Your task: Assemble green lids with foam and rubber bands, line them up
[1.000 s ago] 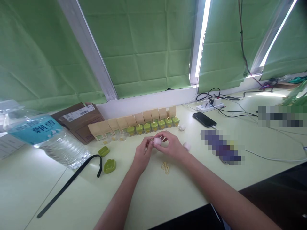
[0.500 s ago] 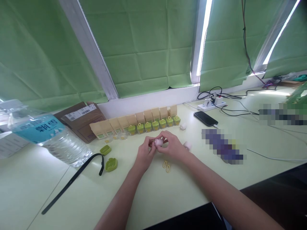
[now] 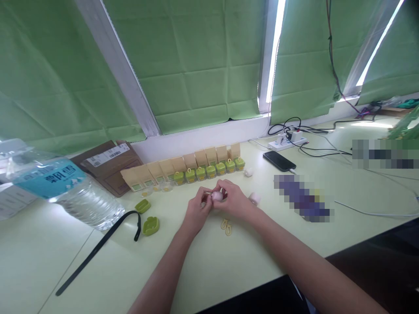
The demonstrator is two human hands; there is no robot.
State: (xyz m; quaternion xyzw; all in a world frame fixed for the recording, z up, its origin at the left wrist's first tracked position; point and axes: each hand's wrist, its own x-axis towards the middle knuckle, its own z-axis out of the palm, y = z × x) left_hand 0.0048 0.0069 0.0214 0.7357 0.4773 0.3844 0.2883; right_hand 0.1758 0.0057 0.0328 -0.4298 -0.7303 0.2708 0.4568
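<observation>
A small pale pink rounded piece is pinched between the fingers of my left hand and my right hand, just above the table. Its exact kind does not show. Beyond my right wrist lies a similar pale pink piece, partly hidden, and farther back a whitish one. Two yellow loops rest on the table below my hands. Left of my left hand are a green tray-like piece and a green shaped shell.
Along the wall stands a row of small green-lidded clear boxes before beige cards. A large water bottle, cardboard box and black strap are at left. To the right lie a phone and power strip.
Both hands stay on the pink piece, with the fingers shifting slightly around it. The whole view has moved a little; the table items keep their places.
</observation>
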